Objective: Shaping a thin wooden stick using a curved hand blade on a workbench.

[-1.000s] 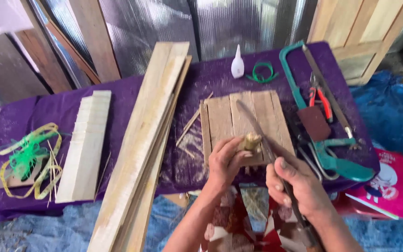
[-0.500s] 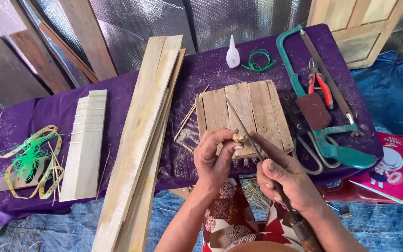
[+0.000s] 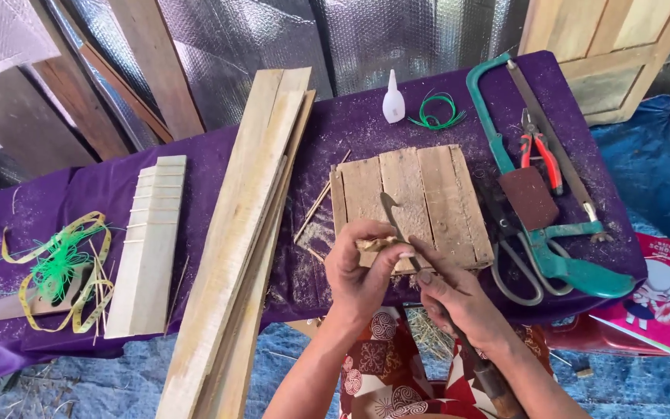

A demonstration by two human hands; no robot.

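Note:
My left hand (image 3: 358, 271) grips a small pale piece of wood (image 3: 374, 244) at the near edge of a square slatted wooden board (image 3: 420, 186). My right hand (image 3: 455, 299) holds a long knife (image 3: 391, 215) by its dark handle, which runs back under my wrist. The blade points away from me and lies against the small piece, with my right thumb pressed near it. Both hands touch each other over the board's front edge. Sawdust lies on the purple cloth (image 3: 335, 132) around the board.
Long planks (image 3: 246, 233) lie stacked to the left. Further left are a slatted white strip panel (image 3: 149, 244) and a yellow tape measure with green wire (image 3: 60, 268). To the right are a green hacksaw (image 3: 537, 225), red pliers (image 3: 537, 151), scissors (image 3: 517, 271); behind, a glue bottle (image 3: 393, 99).
The view has shifted slightly, and both hands moved forward along the board's near edge. The knife blade now rests on the small wood piece, closer to my left hand.

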